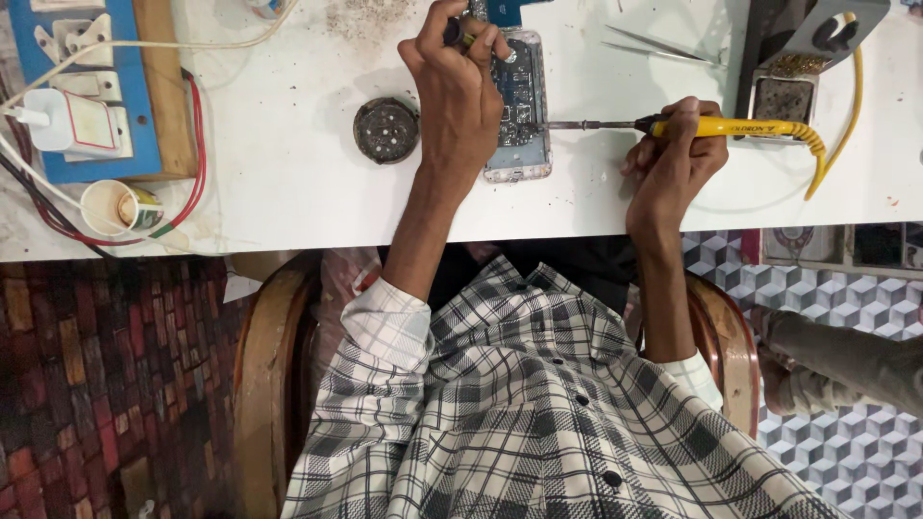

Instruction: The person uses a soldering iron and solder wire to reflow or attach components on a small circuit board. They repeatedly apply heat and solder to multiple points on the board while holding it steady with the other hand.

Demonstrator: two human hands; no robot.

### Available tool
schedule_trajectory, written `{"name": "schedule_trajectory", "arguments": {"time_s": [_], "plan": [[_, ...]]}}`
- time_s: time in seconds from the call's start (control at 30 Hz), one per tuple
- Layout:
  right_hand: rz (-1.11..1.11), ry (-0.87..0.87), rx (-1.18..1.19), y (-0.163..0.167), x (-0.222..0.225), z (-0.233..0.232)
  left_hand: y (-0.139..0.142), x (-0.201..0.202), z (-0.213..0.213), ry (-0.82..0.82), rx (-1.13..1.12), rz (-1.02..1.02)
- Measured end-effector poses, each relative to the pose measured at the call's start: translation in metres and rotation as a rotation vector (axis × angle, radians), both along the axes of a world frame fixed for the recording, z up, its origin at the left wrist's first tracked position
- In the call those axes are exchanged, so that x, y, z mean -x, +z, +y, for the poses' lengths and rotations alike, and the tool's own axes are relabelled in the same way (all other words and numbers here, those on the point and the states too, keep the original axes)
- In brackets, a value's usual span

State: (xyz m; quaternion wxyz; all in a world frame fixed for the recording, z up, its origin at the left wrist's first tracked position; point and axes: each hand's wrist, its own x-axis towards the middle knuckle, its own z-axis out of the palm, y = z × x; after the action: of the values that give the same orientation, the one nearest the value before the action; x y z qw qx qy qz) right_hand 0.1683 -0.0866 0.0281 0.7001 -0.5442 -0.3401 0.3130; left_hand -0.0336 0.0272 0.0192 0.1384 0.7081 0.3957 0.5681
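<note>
1. The left hand [460, 86] pinches a small tool over an opened phone [519, 106] near the table's [288, 163] far edge.
2. The right hand [673, 159] is closed around a yellow soldering iron [731, 127], its tip touching the phone's right side.
3. A round tin [386, 130] sits just left of the phone.

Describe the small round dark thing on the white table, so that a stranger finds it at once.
On the white table, look just beside the left hand, away from the opened phone. The round dark tin lies there, the only circular black thing, dotted inside.
</note>
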Motion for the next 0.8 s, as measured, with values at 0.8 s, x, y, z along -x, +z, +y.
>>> {"name": "schedule_trajectory", "arguments": {"time_s": [0.8], "plan": [[-0.008,0.012,-0.018,-0.0015,0.0000,-0.0047,-0.0016,-0.0005,-0.0029,-0.029,-0.031,-0.012]]}}
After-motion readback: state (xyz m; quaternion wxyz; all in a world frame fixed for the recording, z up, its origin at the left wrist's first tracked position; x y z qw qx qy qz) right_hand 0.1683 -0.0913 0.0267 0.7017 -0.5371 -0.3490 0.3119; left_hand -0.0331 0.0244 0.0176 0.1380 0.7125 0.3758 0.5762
